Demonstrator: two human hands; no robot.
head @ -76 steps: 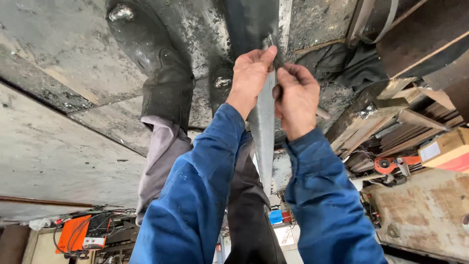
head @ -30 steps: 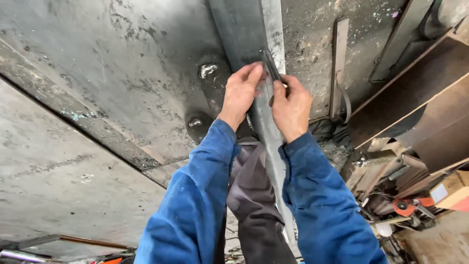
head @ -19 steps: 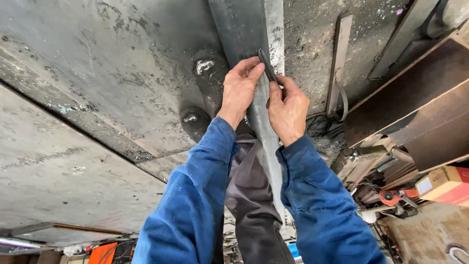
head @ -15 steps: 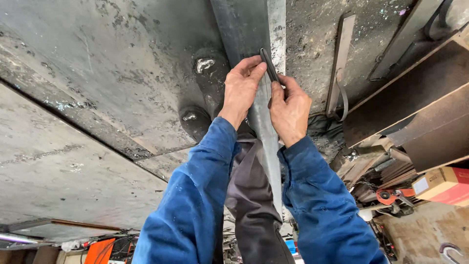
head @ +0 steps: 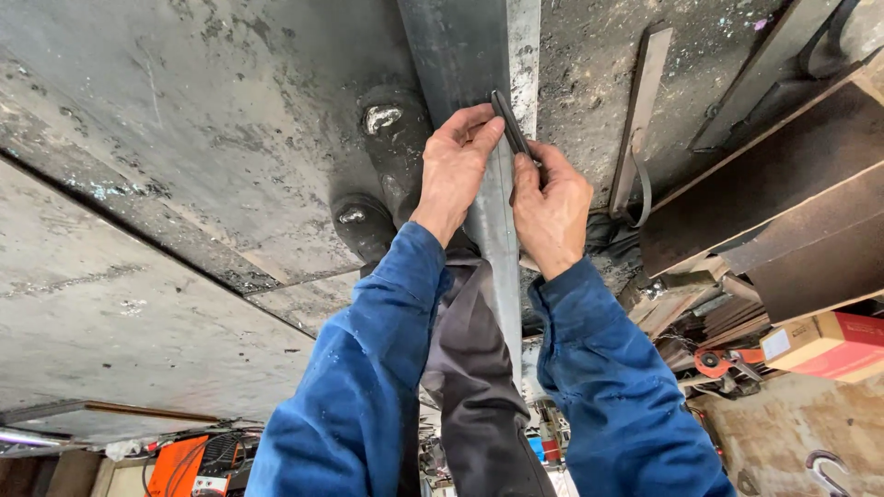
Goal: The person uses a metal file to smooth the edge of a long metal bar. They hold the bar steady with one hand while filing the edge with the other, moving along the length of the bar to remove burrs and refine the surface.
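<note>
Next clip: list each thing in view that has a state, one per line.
Left hand: resting on the long grey metal bar.
Right hand: gripping a thin dark flat tool.
Thin dark flat tool: tilted, lying against the bar.
Long grey metal bar: between both hands.

Red-and-tan box [head: 833, 344] at right edge, lying flat, white label [head: 775, 345] on near end. Orange machine [head: 184, 465] bottom left, pale label on front.
</note>
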